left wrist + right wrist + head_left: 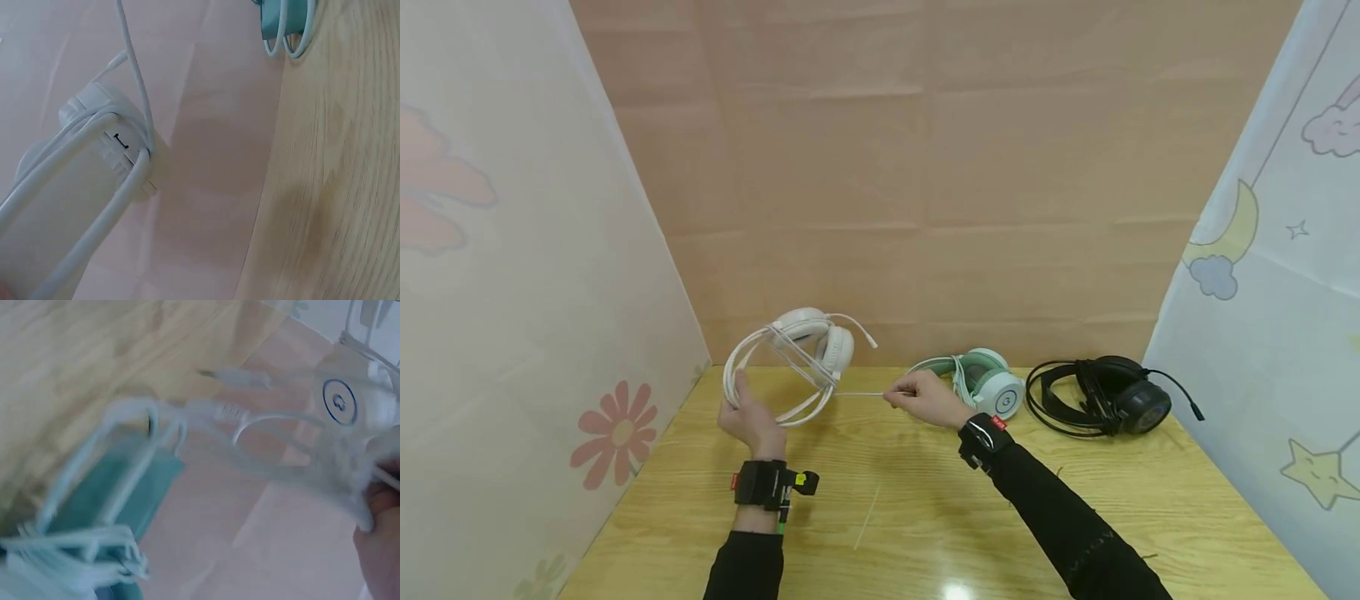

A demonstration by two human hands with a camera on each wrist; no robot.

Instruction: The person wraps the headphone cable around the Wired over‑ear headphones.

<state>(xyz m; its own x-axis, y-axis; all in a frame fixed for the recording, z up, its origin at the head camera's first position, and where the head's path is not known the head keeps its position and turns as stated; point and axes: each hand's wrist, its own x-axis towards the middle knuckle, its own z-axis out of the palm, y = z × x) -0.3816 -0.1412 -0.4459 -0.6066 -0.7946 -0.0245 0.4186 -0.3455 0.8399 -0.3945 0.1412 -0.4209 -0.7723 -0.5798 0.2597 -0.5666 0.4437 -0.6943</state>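
My left hand [752, 421] grips a white headset [805, 329] by its headband side, holding it raised over the table. White cable is looped round the headband and earcups, and a thin microphone boom sticks out to the right. From the headset a length of white cable [859, 393] runs taut to my right hand [925, 398], which pinches it. In the right wrist view, the bunched cable [337, 462] and a blurred metal-tipped plug [237, 377] show near the fingers. The left wrist view has the white earcup [103, 103] with cable across it.
Just behind my right hand lies a green and white headset [1000, 392] with bundled white cable. A black headset [1131, 404] with coiled cable and a microphone lies farther right. The wooden table [820, 533] meets a brown paper backdrop [925, 167] and patterned side walls.
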